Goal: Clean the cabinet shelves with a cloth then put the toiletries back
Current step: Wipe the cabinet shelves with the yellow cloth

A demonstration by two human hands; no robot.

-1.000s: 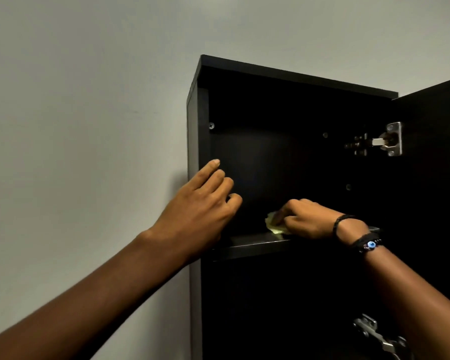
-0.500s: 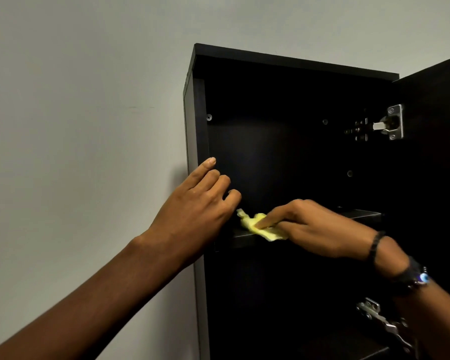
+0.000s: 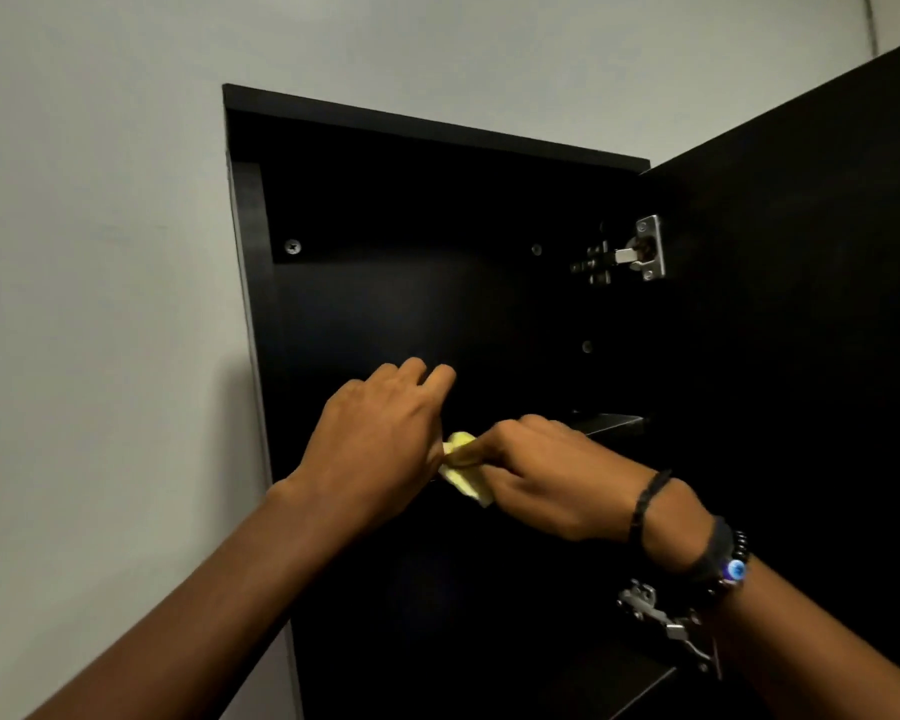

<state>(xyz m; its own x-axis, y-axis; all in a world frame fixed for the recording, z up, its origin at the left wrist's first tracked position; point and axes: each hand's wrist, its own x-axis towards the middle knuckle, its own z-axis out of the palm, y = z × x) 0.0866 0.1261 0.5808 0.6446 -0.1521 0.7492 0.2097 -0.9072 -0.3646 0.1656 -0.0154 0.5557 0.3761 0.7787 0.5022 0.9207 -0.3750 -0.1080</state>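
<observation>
A: The right hand [image 3: 557, 480] is pinching the yellow cloth [image 3: 463, 475] at centre frame, near the front edge of the shelf [image 3: 611, 423].
B: And the left hand [image 3: 380, 439]?
A: It's curling its fingers just beside the cloth; I cannot tell whether they're gripping anything.
B: How is the cloth likely handling?
A: Light, soft and floppy, I'd judge, so bunching it in the fingertips is suiting it.
B: Any toiletries?
A: None showing. The dark cabinet [image 3: 437, 304] is swallowing detail, and the hands are covering most of the shelf.

Mid-frame, the cloth [image 3: 463, 472] is mostly buried under the right hand [image 3: 552, 480]. The left hand [image 3: 380, 439] blocks the shelf [image 3: 611, 423] front, fingertips lost in the dark cabinet [image 3: 411, 304]. Gripping anything? Can't tell. The door [image 3: 801, 304] runs off the right edge.
</observation>
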